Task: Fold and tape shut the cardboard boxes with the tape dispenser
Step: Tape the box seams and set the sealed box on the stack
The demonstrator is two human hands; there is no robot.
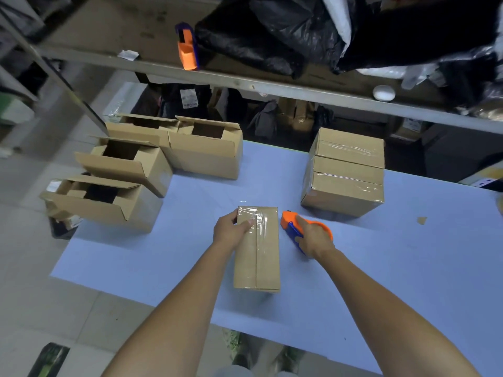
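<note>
Closed cardboard box (pixel 257 257) lies mid-table on the blue table (pixel 168 268), clear tape along its top seam. Our left hand (pixel 228 231) grips its far left corner, thumb on top. Just beside it on the right, our right hand (pixel 313 238) clasps the orange tape dispenser (pixel 288 221). We see four open boxes (pixel 130 161) far left and taped boxes (pixel 345 172) far right.

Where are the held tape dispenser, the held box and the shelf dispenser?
held tape dispenser (pixel 287 219): head view, orange nose.
held box (pixel 268 262): head view, top face.
shelf dispenser (pixel 187 54): head view, orange body.
</note>
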